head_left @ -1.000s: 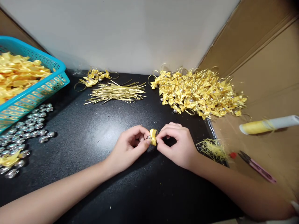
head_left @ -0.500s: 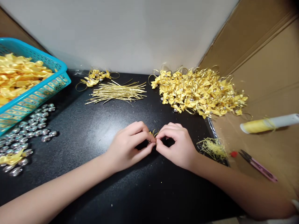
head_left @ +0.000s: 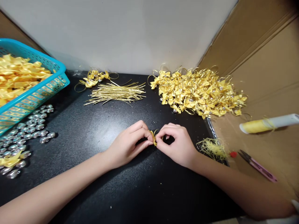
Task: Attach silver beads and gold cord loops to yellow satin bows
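Left hand (head_left: 130,141) and right hand (head_left: 178,141) meet over the middle of the counter (head_left: 140,193), each pinching thumb against forefinger on a small yellow bow (head_left: 154,142) with thin gold wire (head_left: 154,133) arching up on its far side. Fingertips hide most of the bow, so whether anything hangs from it cannot be told. It looks nearly weightless, soft and satiny: likely to slide between fingers and crease if squeezed across its wings, so its middle should be the surest hold. The wire looks springy yet bendable, best taken close to the bow. Silver beads (head_left: 28,136) lie to the left; smooth and rounded, they probably roll, and the little end loop seems the easier grip. A limp tangle of strands (head_left: 213,148) sits at the counter's right edge. Farther off, straight wires (head_left: 116,92) lie bundled toward the back edge, and looped bows (head_left: 198,95) heap at the far right corner.
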A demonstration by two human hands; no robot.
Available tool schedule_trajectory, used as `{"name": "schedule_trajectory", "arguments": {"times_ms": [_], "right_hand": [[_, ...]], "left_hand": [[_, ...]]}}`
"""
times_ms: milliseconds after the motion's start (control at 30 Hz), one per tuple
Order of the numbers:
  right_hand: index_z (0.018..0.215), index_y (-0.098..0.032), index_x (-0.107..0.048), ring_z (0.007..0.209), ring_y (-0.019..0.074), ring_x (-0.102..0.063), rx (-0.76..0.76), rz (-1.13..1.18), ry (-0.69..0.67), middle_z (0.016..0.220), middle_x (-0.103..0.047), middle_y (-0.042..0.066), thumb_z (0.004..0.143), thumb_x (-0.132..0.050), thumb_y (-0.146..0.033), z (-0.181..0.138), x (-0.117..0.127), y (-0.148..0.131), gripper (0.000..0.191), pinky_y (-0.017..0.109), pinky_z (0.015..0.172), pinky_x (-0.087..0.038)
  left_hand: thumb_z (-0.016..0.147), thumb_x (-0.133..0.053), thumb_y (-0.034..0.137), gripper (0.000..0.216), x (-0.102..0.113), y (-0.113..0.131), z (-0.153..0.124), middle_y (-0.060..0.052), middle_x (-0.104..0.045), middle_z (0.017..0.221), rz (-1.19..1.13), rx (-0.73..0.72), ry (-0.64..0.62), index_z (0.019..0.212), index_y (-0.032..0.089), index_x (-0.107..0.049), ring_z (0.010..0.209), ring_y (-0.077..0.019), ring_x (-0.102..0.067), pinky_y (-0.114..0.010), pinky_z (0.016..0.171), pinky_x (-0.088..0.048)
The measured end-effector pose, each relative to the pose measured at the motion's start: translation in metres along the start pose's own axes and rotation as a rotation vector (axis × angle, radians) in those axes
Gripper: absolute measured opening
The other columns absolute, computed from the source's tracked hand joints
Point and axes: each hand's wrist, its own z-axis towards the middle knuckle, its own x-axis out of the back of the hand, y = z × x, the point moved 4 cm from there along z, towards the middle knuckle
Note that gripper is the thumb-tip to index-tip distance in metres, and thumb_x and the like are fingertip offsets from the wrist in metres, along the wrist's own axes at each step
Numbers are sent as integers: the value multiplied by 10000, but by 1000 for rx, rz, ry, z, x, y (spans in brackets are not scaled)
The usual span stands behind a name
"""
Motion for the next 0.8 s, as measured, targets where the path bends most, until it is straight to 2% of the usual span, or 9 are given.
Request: {"name": "schedule_trajectory", "arguments": {"times_ms": [100,233,400,567,800], "right_hand": [[611,-184,-627,599,113,-545,-8,11,-6,619,-653,-25,735,-629,-97,0,1,-1,152,279,640,-381],[616,-183,-627,643,127,-573,40,-60,25,640,-671,-26,732,-633,-95,-2,1,-6,146,305,694,-373],[613,-181,-613,653,126,-584,69,-71,47,654,-677,-26,741,-631,-102,-4,1,-7,151,311,707,-368],[611,-184,-618,632,124,-571,20,-40,34,640,-670,-27,729,-628,-84,-2,0,-4,156,288,654,-374],[595,-185,-628,580,107,-525,-44,45,19,622,-661,-21,713,-620,-63,-1,-1,0,169,255,591,-403]], "left_hand": [[859,-585,133,46,3,3,0,-18,-572,814,36,-41,65,861,179,-588,751,-115,-560,-220,658,-471],[812,-653,163,64,10,12,-1,-8,-568,788,134,-10,187,849,178,-604,731,-118,-547,-233,653,-462],[828,-643,192,4,7,17,1,-6,-578,778,217,-11,107,828,189,-645,732,-121,-559,-245,668,-457],[853,-616,221,58,5,16,0,-24,-589,788,295,-54,77,839,192,-665,715,-128,-552,-250,633,-446],[839,-614,144,48,-2,15,-4,-16,-612,758,464,-177,120,816,185,-619,668,-123,-499,-241,601,-406]]}}
